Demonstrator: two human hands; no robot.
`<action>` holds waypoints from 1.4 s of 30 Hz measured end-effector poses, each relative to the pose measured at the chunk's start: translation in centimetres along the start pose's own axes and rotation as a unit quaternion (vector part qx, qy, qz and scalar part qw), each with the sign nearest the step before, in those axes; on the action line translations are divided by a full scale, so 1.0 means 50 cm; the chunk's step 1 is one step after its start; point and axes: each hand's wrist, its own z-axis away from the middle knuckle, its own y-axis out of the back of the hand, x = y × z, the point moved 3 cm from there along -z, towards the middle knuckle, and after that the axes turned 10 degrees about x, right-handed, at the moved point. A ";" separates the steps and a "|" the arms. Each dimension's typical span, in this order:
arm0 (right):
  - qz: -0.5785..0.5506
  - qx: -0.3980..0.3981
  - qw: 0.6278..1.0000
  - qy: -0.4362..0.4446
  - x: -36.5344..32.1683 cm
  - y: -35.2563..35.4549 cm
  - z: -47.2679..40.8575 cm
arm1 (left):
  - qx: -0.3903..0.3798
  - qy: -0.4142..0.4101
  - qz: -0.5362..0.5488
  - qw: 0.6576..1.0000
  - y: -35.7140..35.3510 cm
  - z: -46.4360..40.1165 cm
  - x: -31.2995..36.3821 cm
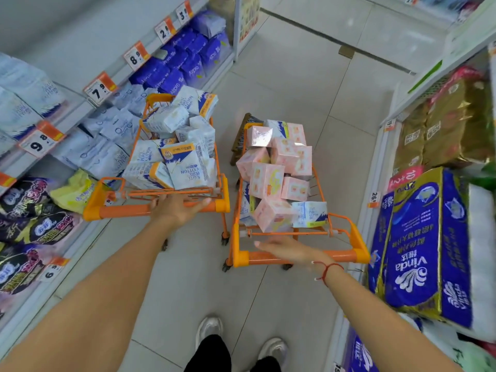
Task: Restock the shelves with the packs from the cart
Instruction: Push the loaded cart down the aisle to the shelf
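there, left hand [178, 209] flat on left cart handle [126, 210]

Both bare forearms reach forward from the bottom corners, converging toward the middle. The left hand [178, 208] lies palm-down, fingers straight and together, pointing to the right — it rests flat rather than curled. The right hand [288, 250] is stretched out with fingers extended toward the left, slightly blurred, loose and holding nothing; a thin red cord bracelet [326, 271] circles its wrist. Two feet in pale sneakers [209, 330] stand below, between the arms.
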 end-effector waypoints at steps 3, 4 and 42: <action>-0.075 0.068 0.994 0.032 0.042 0.059 0.022 | 0.202 -0.123 0.003 0.972 0.019 0.053 0.051; -0.014 0.108 0.993 0.043 0.075 0.075 0.029 | 0.245 -0.183 0.035 0.951 0.023 0.085 0.081; 0.101 0.116 0.987 -0.037 0.410 0.142 0.132 | -0.039 -0.527 -0.144 0.837 -0.207 0.274 0.434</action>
